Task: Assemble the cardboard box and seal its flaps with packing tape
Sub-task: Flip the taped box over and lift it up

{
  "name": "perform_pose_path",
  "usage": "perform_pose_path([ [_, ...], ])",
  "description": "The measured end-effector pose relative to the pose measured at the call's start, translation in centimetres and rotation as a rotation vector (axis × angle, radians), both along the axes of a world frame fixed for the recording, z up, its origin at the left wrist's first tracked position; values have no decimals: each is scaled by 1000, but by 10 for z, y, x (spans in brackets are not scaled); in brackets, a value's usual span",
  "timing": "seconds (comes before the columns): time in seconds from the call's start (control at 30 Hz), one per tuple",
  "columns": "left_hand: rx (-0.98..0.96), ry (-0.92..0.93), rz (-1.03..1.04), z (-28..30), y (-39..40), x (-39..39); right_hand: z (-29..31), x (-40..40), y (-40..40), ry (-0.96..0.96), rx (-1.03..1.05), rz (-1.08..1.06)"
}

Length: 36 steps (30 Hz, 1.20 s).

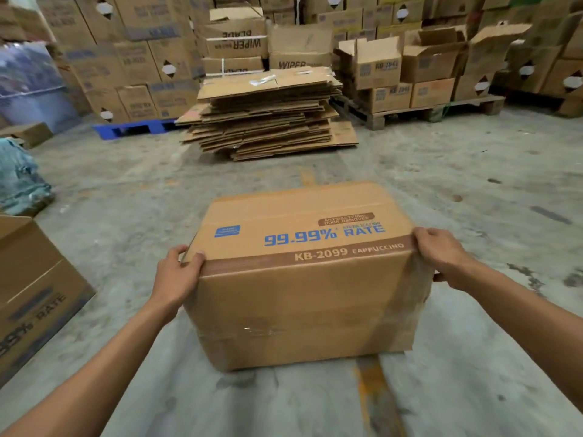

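The grey concrete floor (pixel 441 171) carried the closed brown cardboard box with blue print (pixel 303 279), probably so both hands could steady or turn it for taping. The left hand (pixel 176 275) and right hand (pixel 441 250) clamped its upper near corners, box between them, fingers curled over the top edge.

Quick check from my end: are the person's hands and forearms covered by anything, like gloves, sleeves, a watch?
Nothing worn that I can see. The left hand and right hand are both bare, no gloves, rings or watch visible. Both forearms are uncovered down to the frame edge, with no sleeve cuffs, wristbands or markings in view.
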<state>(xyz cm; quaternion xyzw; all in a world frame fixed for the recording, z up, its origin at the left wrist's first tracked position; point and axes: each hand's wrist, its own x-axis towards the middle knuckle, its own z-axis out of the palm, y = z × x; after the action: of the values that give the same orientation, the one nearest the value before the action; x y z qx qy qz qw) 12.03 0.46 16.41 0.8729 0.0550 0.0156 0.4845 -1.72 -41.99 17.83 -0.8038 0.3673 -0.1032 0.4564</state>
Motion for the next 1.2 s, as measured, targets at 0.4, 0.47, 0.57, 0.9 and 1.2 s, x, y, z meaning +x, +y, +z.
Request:
perform_pose_path([
  [0.4,32,139,-241,5,-8,5,-7,10,-5,-51,300,249],
  [0.47,27,112,-233,3,-7,3,-12,9,-7,-88,364,249],
  [0.57,-41,98,-215,3,-5,-4,-15,7,-8,-115,380,271],
  [0.9,-149,-101,-185,22,1,-30,-4,-8,3,-274,303,384],
  [1.2,-140,-231,-108,-50,27,-69,-68,-54,44,-301,-145,373],
])
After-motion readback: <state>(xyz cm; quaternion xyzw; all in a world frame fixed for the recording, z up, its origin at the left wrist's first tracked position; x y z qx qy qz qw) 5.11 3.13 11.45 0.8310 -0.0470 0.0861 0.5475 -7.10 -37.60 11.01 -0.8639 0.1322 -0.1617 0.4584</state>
